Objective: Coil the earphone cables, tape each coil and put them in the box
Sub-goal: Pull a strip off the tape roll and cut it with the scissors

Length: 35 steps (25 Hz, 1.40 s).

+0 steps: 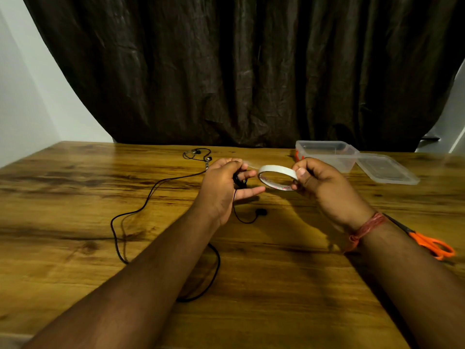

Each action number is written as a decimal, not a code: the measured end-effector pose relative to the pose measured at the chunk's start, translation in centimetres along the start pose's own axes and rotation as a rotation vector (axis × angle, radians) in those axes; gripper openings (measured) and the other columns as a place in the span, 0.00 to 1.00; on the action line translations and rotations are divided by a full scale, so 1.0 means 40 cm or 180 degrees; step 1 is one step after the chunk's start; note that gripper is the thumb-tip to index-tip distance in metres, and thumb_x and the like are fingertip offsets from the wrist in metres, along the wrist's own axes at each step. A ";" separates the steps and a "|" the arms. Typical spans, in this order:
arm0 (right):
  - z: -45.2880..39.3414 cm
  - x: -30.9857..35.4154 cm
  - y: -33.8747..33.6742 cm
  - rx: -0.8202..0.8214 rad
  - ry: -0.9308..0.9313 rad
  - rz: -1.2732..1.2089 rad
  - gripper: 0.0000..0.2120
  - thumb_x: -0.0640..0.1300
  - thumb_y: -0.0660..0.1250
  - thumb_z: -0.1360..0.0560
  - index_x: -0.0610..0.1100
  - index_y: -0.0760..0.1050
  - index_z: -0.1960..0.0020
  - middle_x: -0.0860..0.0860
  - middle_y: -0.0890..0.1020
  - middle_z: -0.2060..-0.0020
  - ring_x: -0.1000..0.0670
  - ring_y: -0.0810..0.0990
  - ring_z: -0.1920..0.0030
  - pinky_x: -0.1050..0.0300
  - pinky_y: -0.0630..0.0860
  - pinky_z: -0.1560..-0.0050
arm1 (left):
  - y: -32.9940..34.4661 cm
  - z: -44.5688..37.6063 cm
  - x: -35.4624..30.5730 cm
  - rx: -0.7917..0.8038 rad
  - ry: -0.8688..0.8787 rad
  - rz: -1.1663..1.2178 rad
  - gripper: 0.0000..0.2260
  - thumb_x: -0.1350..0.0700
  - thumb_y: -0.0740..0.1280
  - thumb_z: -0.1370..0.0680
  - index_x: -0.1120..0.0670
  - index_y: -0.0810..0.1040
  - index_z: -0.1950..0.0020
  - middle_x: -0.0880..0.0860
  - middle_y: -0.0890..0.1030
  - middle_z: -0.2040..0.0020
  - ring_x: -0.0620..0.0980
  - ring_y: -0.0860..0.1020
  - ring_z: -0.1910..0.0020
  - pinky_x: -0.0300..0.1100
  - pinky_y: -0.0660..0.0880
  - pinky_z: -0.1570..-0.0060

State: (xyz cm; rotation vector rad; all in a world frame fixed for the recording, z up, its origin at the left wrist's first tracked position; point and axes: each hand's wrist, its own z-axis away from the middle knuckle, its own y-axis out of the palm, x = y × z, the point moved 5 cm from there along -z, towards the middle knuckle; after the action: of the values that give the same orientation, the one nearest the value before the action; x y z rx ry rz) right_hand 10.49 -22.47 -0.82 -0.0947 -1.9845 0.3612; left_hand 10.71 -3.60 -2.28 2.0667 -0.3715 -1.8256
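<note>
My left hand [227, 183] holds a small black earphone coil [237, 181] and pinches the free end of the tape, which stretches to the white tape roll [276, 172]. My right hand [319, 183] grips that roll just above the table. An earbud [261, 212] on a short cable hangs from the coil onto the wood. A second black earphone cable [141, 210] lies uncoiled on the left, with its earbuds [201, 154] near the back. The clear plastic box [327, 153] stands open at the back right.
The box's clear lid [387, 170] lies to the right of the box. Orange-handled scissors [427, 241] rest on the wooden table [276, 285] beside my right forearm. A dark curtain [239, 71] hangs behind the table.
</note>
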 end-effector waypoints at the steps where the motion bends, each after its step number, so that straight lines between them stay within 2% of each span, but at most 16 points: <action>1: 0.000 -0.002 0.001 0.0044 -0.0003 -0.0003 0.09 0.40 0.58 0.18 0.43 0.74 0.55 0.49 0.76 0.65 0.54 0.73 0.61 0.56 0.68 0.54 | -0.002 -0.001 -0.001 0.0001 0.0029 -0.0014 0.07 0.60 0.58 0.17 0.59 0.74 0.51 0.56 0.80 0.56 0.51 0.83 0.55 0.59 0.82 0.59; 3: 0.001 -0.006 0.003 0.0120 0.0016 -0.0060 0.09 0.40 0.58 0.18 0.43 0.74 0.55 0.49 0.76 0.65 0.55 0.72 0.62 0.57 0.67 0.56 | -0.001 -0.003 -0.003 0.0097 0.0073 0.0043 0.09 0.61 0.57 0.17 0.60 0.74 0.52 0.55 0.83 0.59 0.54 0.84 0.51 0.61 0.81 0.56; 5: 0.002 -0.010 0.005 0.0174 0.0058 -0.0205 0.10 0.40 0.57 0.18 0.43 0.74 0.55 0.49 0.76 0.65 0.54 0.72 0.62 0.58 0.68 0.56 | 0.003 -0.004 -0.003 0.0202 0.0067 0.0240 0.08 0.62 0.56 0.17 0.61 0.73 0.52 0.57 0.82 0.58 0.57 0.84 0.48 0.63 0.81 0.54; 9: 0.002 -0.015 0.012 0.0224 0.0218 -0.0705 0.10 0.39 0.56 0.18 0.42 0.74 0.55 0.48 0.75 0.65 0.52 0.73 0.61 0.55 0.70 0.54 | 0.013 0.000 -0.010 0.0348 0.0037 0.0569 0.07 0.65 0.55 0.17 0.61 0.71 0.52 0.59 0.77 0.58 0.54 0.85 0.60 0.61 0.81 0.55; 11: 0.002 -0.016 0.015 0.0282 0.0302 -0.1003 0.10 0.39 0.56 0.18 0.42 0.74 0.55 0.48 0.74 0.65 0.53 0.73 0.61 0.54 0.70 0.54 | 0.015 0.001 -0.016 0.0378 0.0076 0.0629 0.07 0.65 0.55 0.17 0.61 0.71 0.53 0.59 0.76 0.59 0.54 0.85 0.62 0.59 0.82 0.55; 15: 0.003 -0.015 0.012 0.0386 0.0421 -0.1448 0.09 0.41 0.56 0.19 0.42 0.73 0.55 0.50 0.75 0.65 0.54 0.74 0.61 0.52 0.71 0.50 | 0.014 0.001 -0.024 0.0413 0.0103 0.0750 0.06 0.65 0.56 0.17 0.61 0.70 0.53 0.59 0.76 0.61 0.62 0.84 0.53 0.57 0.81 0.57; 19: 0.004 -0.018 0.007 0.0450 0.0614 -0.1733 0.07 0.40 0.57 0.21 0.42 0.73 0.54 0.48 0.76 0.63 0.53 0.76 0.59 0.57 0.77 0.51 | 0.016 0.002 -0.027 0.0531 0.0135 0.0761 0.07 0.64 0.56 0.17 0.60 0.70 0.53 0.59 0.77 0.60 0.64 0.83 0.52 0.58 0.81 0.55; 23: 0.007 -0.034 -0.003 0.0357 0.0803 -0.1327 0.07 0.36 0.56 0.19 0.37 0.72 0.50 0.43 0.78 0.58 0.47 0.78 0.53 0.54 0.77 0.48 | 0.019 0.004 -0.028 0.0561 0.0146 0.0644 0.11 0.65 0.54 0.17 0.62 0.71 0.56 0.60 0.76 0.58 0.66 0.83 0.49 0.60 0.81 0.52; 26: 0.014 -0.033 -0.011 0.0249 0.0868 -0.1410 0.08 0.35 0.55 0.19 0.36 0.72 0.47 0.41 0.78 0.55 0.47 0.78 0.52 0.57 0.79 0.50 | 0.028 0.015 -0.030 0.0701 0.0089 0.0667 0.10 0.65 0.53 0.17 0.62 0.71 0.55 0.63 0.75 0.57 0.66 0.82 0.49 0.60 0.81 0.51; 28: 0.019 -0.028 -0.006 0.0243 0.0870 -0.1292 0.08 0.34 0.56 0.19 0.34 0.72 0.46 0.39 0.77 0.52 0.45 0.77 0.49 0.55 0.78 0.46 | 0.029 0.017 -0.034 0.0706 0.0072 0.0644 0.11 0.65 0.53 0.17 0.62 0.71 0.55 0.63 0.74 0.57 0.66 0.82 0.49 0.58 0.81 0.52; 30: 0.029 -0.022 -0.013 0.0209 0.0874 -0.0982 0.07 0.34 0.58 0.20 0.33 0.73 0.45 0.39 0.78 0.51 0.44 0.77 0.49 0.55 0.78 0.46 | 0.026 0.017 -0.035 0.0683 0.0080 0.0589 0.11 0.64 0.53 0.17 0.61 0.71 0.55 0.63 0.75 0.57 0.66 0.82 0.47 0.57 0.81 0.51; 32: 0.044 0.003 -0.070 0.0021 0.0679 -0.0095 0.06 0.38 0.62 0.21 0.39 0.77 0.46 0.45 0.81 0.51 0.48 0.79 0.49 0.59 0.77 0.50 | 0.025 0.019 -0.034 0.0736 0.0087 0.0555 0.10 0.64 0.53 0.16 0.60 0.71 0.54 0.59 0.76 0.58 0.66 0.82 0.47 0.58 0.79 0.46; 35: 0.108 0.029 -0.216 -0.0268 0.0404 0.1455 0.06 0.48 0.65 0.23 0.57 0.77 0.48 0.58 0.80 0.51 0.58 0.78 0.50 0.58 0.73 0.51 | 0.024 0.019 -0.030 0.0821 0.0066 0.0379 0.09 0.62 0.53 0.16 0.59 0.71 0.53 0.56 0.78 0.59 0.64 0.82 0.46 0.55 0.79 0.45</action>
State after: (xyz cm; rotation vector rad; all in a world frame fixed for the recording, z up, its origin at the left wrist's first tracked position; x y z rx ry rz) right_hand 6.93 -31.32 1.04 -0.6166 -1.8404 0.5490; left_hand 9.83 -4.05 -0.87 2.1747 -0.7427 -1.7625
